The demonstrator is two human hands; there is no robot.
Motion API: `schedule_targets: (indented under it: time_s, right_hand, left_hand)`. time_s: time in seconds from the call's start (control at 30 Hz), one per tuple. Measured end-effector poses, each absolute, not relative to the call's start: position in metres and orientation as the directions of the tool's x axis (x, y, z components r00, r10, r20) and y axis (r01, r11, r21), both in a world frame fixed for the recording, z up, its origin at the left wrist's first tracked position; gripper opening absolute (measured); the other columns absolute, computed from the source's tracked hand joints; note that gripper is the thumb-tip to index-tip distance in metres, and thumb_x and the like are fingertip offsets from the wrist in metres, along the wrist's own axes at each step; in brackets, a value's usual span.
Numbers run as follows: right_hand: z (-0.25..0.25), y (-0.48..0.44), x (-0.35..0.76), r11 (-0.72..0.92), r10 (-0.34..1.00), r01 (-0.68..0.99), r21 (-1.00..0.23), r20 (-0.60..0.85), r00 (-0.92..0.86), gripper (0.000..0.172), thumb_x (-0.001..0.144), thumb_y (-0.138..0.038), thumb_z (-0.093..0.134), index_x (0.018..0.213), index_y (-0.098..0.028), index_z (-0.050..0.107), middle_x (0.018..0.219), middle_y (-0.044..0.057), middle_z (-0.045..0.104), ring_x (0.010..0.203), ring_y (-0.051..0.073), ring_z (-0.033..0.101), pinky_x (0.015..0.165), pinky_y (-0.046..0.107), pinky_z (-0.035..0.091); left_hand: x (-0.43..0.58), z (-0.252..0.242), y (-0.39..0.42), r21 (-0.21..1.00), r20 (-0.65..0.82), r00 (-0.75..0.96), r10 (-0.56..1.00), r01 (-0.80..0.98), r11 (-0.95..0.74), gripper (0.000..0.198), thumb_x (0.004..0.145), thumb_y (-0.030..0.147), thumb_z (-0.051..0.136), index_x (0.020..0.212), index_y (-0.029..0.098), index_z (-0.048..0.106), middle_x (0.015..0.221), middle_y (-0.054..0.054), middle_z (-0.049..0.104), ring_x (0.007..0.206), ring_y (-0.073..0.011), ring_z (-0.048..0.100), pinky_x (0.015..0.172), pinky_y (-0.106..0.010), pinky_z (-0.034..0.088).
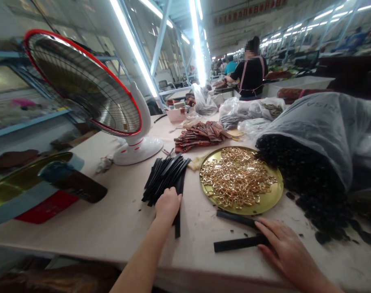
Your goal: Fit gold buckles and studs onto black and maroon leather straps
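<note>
My left hand (168,204) is closed at the near edge of a pile of black strips (165,175). One longer black strip (177,226) lies along its fingers and sticks out toward the table's front. Under the fingers of my right hand (280,244) are two black strip lengths (238,243), spread apart to the left; the hand hides whether they are one folded piece. Between and beyond my hands sits a round gold tray (272,203), heaped with small gold metal buckles (238,177).
A large plastic bag (319,126) spills small black pieces (319,195) on the right. Reddish-brown strips (200,135) lie behind the tray. On the left stand a white fan with a red rim (139,150) and a dark bottle lying tilted (78,185). Farther back, a person (252,73) works.
</note>
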State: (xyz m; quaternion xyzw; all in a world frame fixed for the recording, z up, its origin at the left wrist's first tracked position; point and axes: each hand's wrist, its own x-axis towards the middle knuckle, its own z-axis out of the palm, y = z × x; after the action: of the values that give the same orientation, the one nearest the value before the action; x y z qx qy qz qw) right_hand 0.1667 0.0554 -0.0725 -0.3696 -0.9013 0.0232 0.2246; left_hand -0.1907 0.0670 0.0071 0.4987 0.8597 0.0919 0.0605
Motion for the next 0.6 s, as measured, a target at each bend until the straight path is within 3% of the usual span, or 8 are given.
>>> schedule_targets:
  time_s: [0.13, 0.3, 0.4, 0.47, 0.53, 0.6]
  right_hand:
    - [-0.072, 0.055, 0.167, 0.703, 0.699, 0.677, -0.218, 0.387, -0.601, 0.048, 0.081, -0.041, 0.053, 0.123, -0.02, 0.049, 0.122, 0.01, 0.055, 0.109, 0.028, 0.051, 0.091, 0.043, 0.042]
    - [-0.067, 0.055, 0.166, 0.686, 0.715, 0.659, -0.309, 0.453, -0.532, 0.043, 0.082, -0.041, 0.051, 0.119, -0.019, 0.052, 0.116, 0.011, 0.057, 0.105, 0.027, 0.053, 0.087, 0.042, 0.043]
    - [-0.051, 0.047, 0.163, 0.604, 0.795, 0.576, -0.551, 0.46, -0.394, 0.035, 0.085, -0.041, 0.045, 0.11, -0.019, 0.057, 0.103, 0.011, 0.061, 0.096, 0.025, 0.055, 0.083, 0.041, 0.044]
    - [-0.032, 0.036, 0.16, 0.423, 0.899, 0.413, -0.807, 0.318, -0.301, 0.04, 0.089, -0.045, 0.035, 0.108, -0.018, 0.056, 0.082, 0.008, 0.061, 0.077, 0.021, 0.057, 0.07, 0.035, 0.047]
    - [-0.01, 0.024, 0.157, 0.182, 0.949, 0.219, -0.959, 0.113, -0.294, 0.046, 0.09, -0.049, 0.028, 0.106, -0.016, 0.056, 0.065, 0.002, 0.052, 0.058, 0.015, 0.05, 0.053, 0.027, 0.042]
    - [0.01, 0.013, 0.157, 0.045, 0.942, 0.14, -0.989, -0.004, -0.336, 0.045, 0.089, -0.05, 0.033, 0.097, -0.015, 0.059, 0.058, -0.002, 0.043, 0.05, 0.011, 0.041, 0.045, 0.022, 0.033]
  left_hand:
    - [-0.21, 0.0, 0.069, 0.298, -0.058, -0.53, 0.846, 0.799, 0.522, 0.024, 0.074, 0.027, 0.054, 0.092, 0.011, 0.053, 0.087, -0.015, 0.06, 0.084, -0.0296, 0.057, 0.07, -0.037, 0.041]
    - [-0.175, 0.021, 0.035, 0.581, -0.097, -0.393, 0.914, 0.723, 0.373, 0.023, 0.084, 0.033, 0.039, 0.085, 0.016, 0.053, 0.083, -0.007, 0.059, 0.081, -0.0199, 0.056, 0.071, -0.028, 0.042]
    - [-0.125, 0.029, -0.006, 0.759, -0.198, -0.208, 0.958, 0.586, 0.284, 0.034, 0.085, 0.046, 0.033, 0.079, 0.018, 0.052, 0.064, 0.002, 0.052, 0.058, -0.0114, 0.051, 0.054, -0.02, 0.04]
    - [-0.09, 0.028, -0.037, 0.881, -0.333, -0.018, 0.943, 0.35, 0.318, 0.033, 0.082, 0.05, 0.041, 0.078, 0.019, 0.05, 0.055, 0.006, 0.044, 0.046, -0.0072, 0.041, 0.045, -0.017, 0.033]
    - [-0.06, 0.025, -0.064, 0.904, -0.428, 0.175, 0.887, 0.096, 0.417, 0.03, 0.079, 0.049, 0.049, 0.075, 0.019, 0.048, 0.051, 0.008, 0.042, 0.042, -0.0051, 0.036, 0.041, -0.015, 0.027]
    - [-0.038, 0.021, -0.084, 0.86, -0.48, 0.282, 0.831, -0.033, 0.509, 0.03, 0.078, 0.047, 0.051, 0.074, 0.019, 0.046, 0.05, 0.007, 0.046, 0.04, -0.0049, 0.037, 0.038, -0.015, 0.025]
